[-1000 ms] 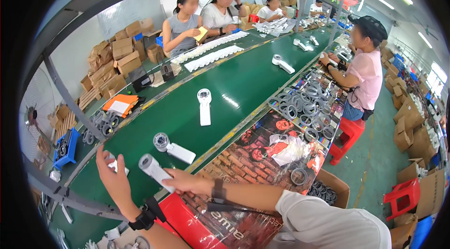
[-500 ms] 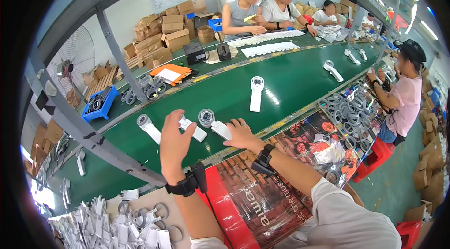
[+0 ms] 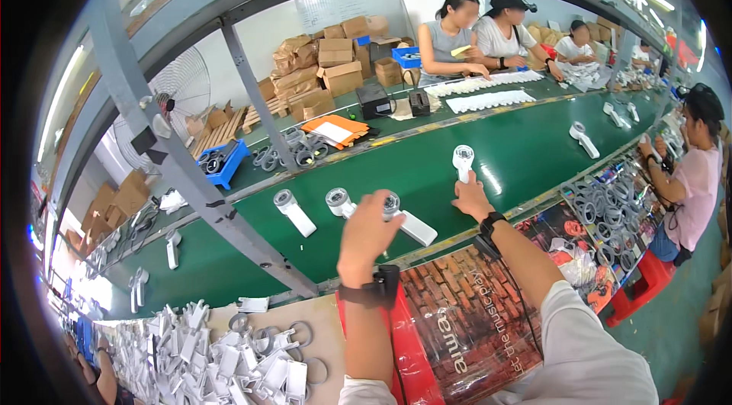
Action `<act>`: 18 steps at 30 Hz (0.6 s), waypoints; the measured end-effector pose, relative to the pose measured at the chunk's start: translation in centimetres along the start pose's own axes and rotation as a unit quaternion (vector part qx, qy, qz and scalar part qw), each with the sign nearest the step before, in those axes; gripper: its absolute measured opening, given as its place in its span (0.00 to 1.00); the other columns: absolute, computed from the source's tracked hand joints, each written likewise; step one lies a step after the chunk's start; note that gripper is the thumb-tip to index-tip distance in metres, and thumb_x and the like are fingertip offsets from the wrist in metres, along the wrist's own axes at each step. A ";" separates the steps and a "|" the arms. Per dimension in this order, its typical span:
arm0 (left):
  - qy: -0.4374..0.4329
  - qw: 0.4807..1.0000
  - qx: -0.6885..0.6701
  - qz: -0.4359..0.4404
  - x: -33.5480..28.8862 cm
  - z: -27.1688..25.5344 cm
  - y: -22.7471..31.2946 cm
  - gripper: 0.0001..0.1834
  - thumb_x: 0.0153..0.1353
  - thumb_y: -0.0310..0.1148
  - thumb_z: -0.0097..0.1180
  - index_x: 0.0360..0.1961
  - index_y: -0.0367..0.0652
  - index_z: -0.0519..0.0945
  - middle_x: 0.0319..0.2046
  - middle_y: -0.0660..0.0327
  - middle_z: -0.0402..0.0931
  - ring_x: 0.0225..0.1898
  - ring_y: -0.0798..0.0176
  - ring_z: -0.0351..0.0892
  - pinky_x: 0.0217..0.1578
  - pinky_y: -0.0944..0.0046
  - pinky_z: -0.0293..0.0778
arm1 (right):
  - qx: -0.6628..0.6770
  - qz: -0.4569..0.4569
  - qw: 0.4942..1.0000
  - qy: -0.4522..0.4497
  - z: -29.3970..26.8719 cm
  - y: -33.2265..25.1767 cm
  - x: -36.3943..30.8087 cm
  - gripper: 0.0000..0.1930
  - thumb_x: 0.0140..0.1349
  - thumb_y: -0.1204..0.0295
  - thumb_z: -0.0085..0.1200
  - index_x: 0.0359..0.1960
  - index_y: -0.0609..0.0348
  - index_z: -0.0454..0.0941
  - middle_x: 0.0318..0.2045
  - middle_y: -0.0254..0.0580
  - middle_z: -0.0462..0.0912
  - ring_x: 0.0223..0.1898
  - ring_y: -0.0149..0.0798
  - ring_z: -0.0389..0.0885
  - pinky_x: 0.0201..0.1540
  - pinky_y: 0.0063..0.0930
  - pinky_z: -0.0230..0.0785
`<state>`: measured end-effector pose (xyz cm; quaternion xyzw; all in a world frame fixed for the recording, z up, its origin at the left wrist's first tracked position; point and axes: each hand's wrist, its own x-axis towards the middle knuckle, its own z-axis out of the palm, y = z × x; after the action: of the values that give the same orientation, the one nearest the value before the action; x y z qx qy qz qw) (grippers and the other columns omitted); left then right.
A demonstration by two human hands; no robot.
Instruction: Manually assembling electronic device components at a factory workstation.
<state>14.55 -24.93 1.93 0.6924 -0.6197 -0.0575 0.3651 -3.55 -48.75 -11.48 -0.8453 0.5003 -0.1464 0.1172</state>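
Observation:
My left hand [image 3: 367,236] has its thumb and fingers around the round head of a white handheld fan body [image 3: 417,229], whose handle lies on the green conveyor belt [image 3: 396,161]. The fingers partly hide that head. Further right, the fingers of my right hand [image 3: 474,199] are closed on the handle of another fan body [image 3: 463,155], its ring-shaped head pointing away from me. Just left of my left hand a third fan body [image 3: 335,197] shows its head, the handle mostly covered. Another one [image 3: 294,213] lies beyond it.
White housing pieces [image 3: 221,359] with grey rings are heaped at the lower left. More grey rings [image 3: 606,210] pile up at the right of the bench. A slanted metal post [image 3: 202,184] crosses the left side. Co-workers sit across the belt, and one [image 3: 698,165] at right.
My view has turned left. My right hand has left the nearer fan body and taken the farther one's handle. My left hand has moved right onto the nearer one's head.

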 end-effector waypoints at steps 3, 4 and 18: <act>-0.037 0.998 -0.043 0.010 0.4 2.5 2.0 0.35 0.49 0.35 0.63 0.57 0.37 0.63 0.52 0.43 0.67 0.51 0.42 0.70 0.51 0.54 0.68 | 0.196 -0.014 0.980 0.016 -0.3 2.6 0.1 0.12 0.47 0.75 0.61 0.35 0.56 0.74 0.52 0.50 0.63 0.39 0.47 0.74 0.39 0.39 0.70; -0.033 0.999 -0.040 0.008 0.5 3.3 2.8 0.35 0.49 0.35 0.63 0.57 0.37 0.63 0.52 0.43 0.67 0.51 0.42 0.70 0.51 0.54 0.68 | 0.402 0.020 0.913 -0.061 -1.7 2.1 -0.3 0.10 0.47 0.77 0.60 0.33 0.58 0.73 0.49 0.47 0.66 0.37 0.41 0.75 0.37 0.35 0.70; 0.134 0.925 -0.356 0.010 0.1 6.4 8.9 0.32 0.45 0.23 0.64 0.53 0.35 0.65 0.44 0.56 0.71 0.44 0.64 0.74 0.46 0.66 0.70 | 0.278 -0.251 0.927 -0.007 -16.8 -2.1 -24.8 0.30 0.47 0.78 0.59 0.56 0.54 0.67 0.65 0.51 0.56 0.65 0.51 0.57 0.65 0.38 0.52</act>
<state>3.87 -27.51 2.45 0.5118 -0.5102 -0.1772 0.6681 -19.25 -26.82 1.62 -0.8779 0.2101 -0.2981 0.3102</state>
